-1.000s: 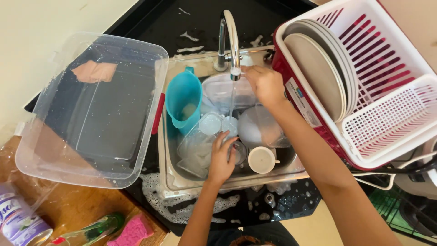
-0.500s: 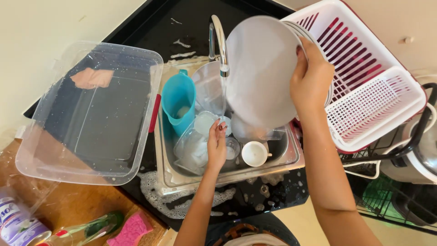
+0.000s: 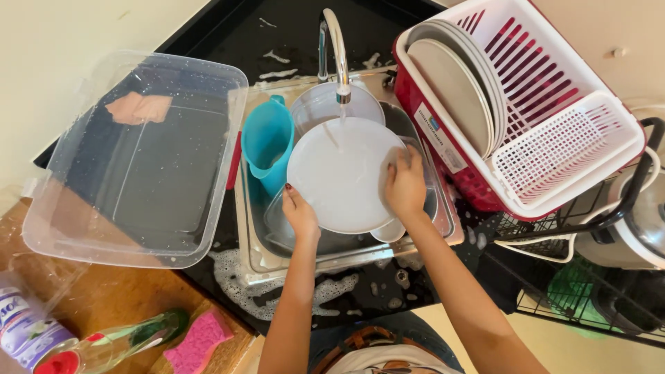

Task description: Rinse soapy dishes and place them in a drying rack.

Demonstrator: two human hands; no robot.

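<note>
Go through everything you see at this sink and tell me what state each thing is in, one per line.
Tap: running, a thin stream falls on the plate.
White plate: held over the sink, under the water.
Left hand: gripping the plate's lower left edge.
Right hand: pressed on the plate's right side.
Teal jug: standing in the sink.
Dish rack: holds plates on edge.
Clear tub: wet, spotted with suds.

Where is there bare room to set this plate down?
Free slots remain in the red-and-white dish rack, right of the stacked plates. The sink is crowded: teal jug, bowl, and the white plate held by left hand and right hand.
</note>
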